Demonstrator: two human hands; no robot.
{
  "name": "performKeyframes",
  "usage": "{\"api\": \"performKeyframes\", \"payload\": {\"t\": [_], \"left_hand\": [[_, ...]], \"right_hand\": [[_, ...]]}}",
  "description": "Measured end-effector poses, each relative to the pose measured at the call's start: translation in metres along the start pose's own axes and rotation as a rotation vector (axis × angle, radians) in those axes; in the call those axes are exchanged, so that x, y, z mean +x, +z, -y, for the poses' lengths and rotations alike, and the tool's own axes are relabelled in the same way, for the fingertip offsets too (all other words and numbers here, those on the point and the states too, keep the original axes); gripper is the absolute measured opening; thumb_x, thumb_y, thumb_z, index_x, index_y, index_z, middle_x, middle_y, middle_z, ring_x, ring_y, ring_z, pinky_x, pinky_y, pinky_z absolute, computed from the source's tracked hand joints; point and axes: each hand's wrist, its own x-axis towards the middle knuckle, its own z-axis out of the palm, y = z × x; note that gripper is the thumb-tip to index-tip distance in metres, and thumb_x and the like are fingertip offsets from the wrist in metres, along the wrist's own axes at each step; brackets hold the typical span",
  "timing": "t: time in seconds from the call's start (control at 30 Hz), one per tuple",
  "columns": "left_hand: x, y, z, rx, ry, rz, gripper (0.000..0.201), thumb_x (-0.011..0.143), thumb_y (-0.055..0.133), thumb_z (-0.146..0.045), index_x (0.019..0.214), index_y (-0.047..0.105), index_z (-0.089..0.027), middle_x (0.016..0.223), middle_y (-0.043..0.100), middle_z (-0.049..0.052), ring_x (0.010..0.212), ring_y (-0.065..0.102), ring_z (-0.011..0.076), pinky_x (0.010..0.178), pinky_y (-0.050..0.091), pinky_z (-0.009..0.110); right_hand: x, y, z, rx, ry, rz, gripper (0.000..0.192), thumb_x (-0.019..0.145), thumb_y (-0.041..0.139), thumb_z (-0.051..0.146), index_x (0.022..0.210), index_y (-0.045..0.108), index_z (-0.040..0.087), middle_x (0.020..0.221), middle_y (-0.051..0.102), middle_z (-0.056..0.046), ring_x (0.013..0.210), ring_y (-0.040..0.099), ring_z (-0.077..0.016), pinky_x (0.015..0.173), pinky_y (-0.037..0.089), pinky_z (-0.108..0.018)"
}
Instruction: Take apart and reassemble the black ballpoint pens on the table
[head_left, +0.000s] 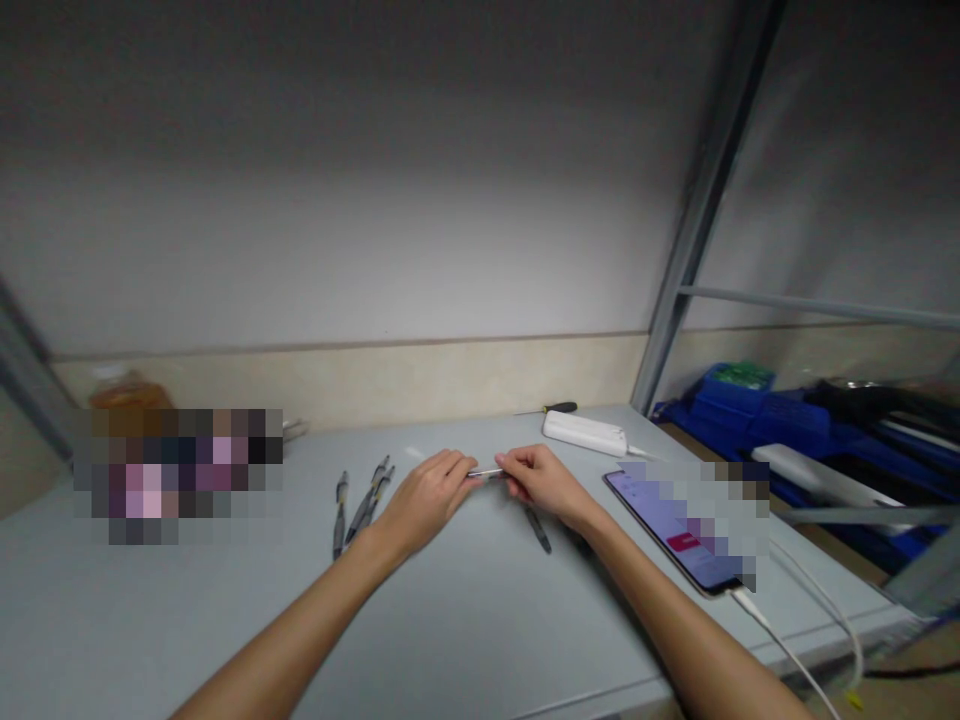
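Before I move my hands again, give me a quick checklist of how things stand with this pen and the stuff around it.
1. Both hands on the pen part: ok, left hand and right hand pinch its ends.
2. Part lifted or resting on the table: cannot tell.
3. Loose pen beneath right hand: ok, lying flat.
4. Three pens left of left hand: ok, apart from it.
5. Phone near right forearm: ok, not touched, cable plugged in.
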Motion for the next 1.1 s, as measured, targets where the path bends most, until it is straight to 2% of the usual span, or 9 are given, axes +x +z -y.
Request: {"api": "performKeyframes", "payload": {"t": [0.13,0.3,0.37,0.53,0.67,0.73,0.8,0.93,1.1], "left_hand": [[-0.005,-0.003,0.013,0.060,-0.049,-0.015,0.034,0.095,0.028,-0.033,0.101,0.056,-0.015,0.089,0.060,0.008,0.087,0.054,0.0192,0.079,0.043,0.033],[-0.008,-0.004,0.014,0.103,-0.044,0.009,0.036,0.095,0.025,-0.029,0.090,0.058,-0.015,0.082,0.058,0.008,0.082,0.052,0.0198,0.074,0.041,0.032],[-0.008,-0.002,0.012,0.098,-0.062,0.028,0.035,0.095,0.025,-0.024,0.084,0.057,-0.015,0.080,0.057,0.008,0.080,0.051,0.0195,0.074,0.041,0.031],[-0.007,0.002,0.007,-0.043,-0.216,0.084,0.033,0.094,0.024,-0.021,0.080,0.054,-0.017,0.075,0.058,0.005,0.074,0.053,0.0163,0.072,0.041,0.027],[-0.008,0.002,0.007,-0.124,-0.265,0.110,0.035,0.094,0.023,-0.026,0.081,0.054,-0.018,0.077,0.058,0.004,0.075,0.053,0.0158,0.074,0.041,0.028],[-0.008,0.002,0.007,-0.134,-0.264,0.105,0.034,0.094,0.023,-0.026,0.082,0.054,-0.018,0.078,0.058,0.004,0.077,0.053,0.0161,0.075,0.041,0.029],[-0.009,0.002,0.008,-0.131,-0.262,0.080,0.034,0.094,0.023,-0.025,0.082,0.053,-0.018,0.079,0.058,0.005,0.078,0.052,0.0166,0.075,0.041,0.029],[-0.010,0.000,0.010,-0.094,-0.253,0.038,0.035,0.094,0.022,-0.026,0.079,0.053,-0.018,0.077,0.056,0.005,0.077,0.051,0.0175,0.073,0.040,0.029],[-0.012,-0.001,0.013,-0.096,-0.253,0.049,0.034,0.094,0.023,-0.026,0.079,0.052,-0.018,0.074,0.055,0.004,0.074,0.051,0.0166,0.071,0.040,0.028]], "right_hand": [[0.000,-0.002,0.001,0.115,0.058,-0.049,0.046,0.080,0.048,0.054,0.057,0.052,0.015,0.044,0.044,0.004,0.038,0.031,-0.0052,0.039,0.022,-0.019],[-0.002,-0.004,0.001,0.111,0.060,0.083,0.041,0.078,0.053,0.052,0.069,0.062,0.013,0.047,0.046,0.004,0.039,0.032,-0.0056,0.040,0.022,-0.020],[-0.003,-0.005,0.001,0.053,0.000,0.075,0.037,0.077,0.055,0.048,0.070,0.064,0.013,0.049,0.045,0.004,0.042,0.034,-0.0062,0.042,0.024,-0.020],[-0.003,-0.005,0.003,-0.229,-0.178,-0.069,0.028,0.078,0.056,0.038,0.073,0.069,0.014,0.058,0.056,0.000,0.055,0.045,-0.0103,0.054,0.033,-0.022],[-0.002,-0.003,0.002,-0.254,-0.233,-0.113,0.021,0.074,0.061,0.033,0.084,0.068,0.015,0.073,0.064,-0.002,0.064,0.051,-0.0118,0.058,0.037,-0.022],[0.000,-0.003,-0.001,-0.217,-0.214,-0.111,0.024,0.072,0.064,0.034,0.086,0.067,0.015,0.073,0.063,-0.001,0.063,0.052,-0.0115,0.058,0.038,-0.021],[0.001,-0.003,-0.004,-0.180,-0.116,-0.069,0.030,0.074,0.061,0.043,0.082,0.066,0.014,0.064,0.060,-0.001,0.055,0.048,-0.0101,0.051,0.035,-0.021],[0.000,-0.003,-0.004,-0.047,0.029,0.059,0.052,0.083,0.040,0.058,0.072,0.063,0.012,0.049,0.052,0.000,0.041,0.039,-0.0076,0.042,0.030,-0.021],[-0.003,-0.003,0.004,0.036,-0.064,0.034,0.033,0.074,0.061,0.046,0.079,0.063,0.013,0.055,0.051,0.003,0.045,0.039,-0.0065,0.041,0.029,-0.018]]}}
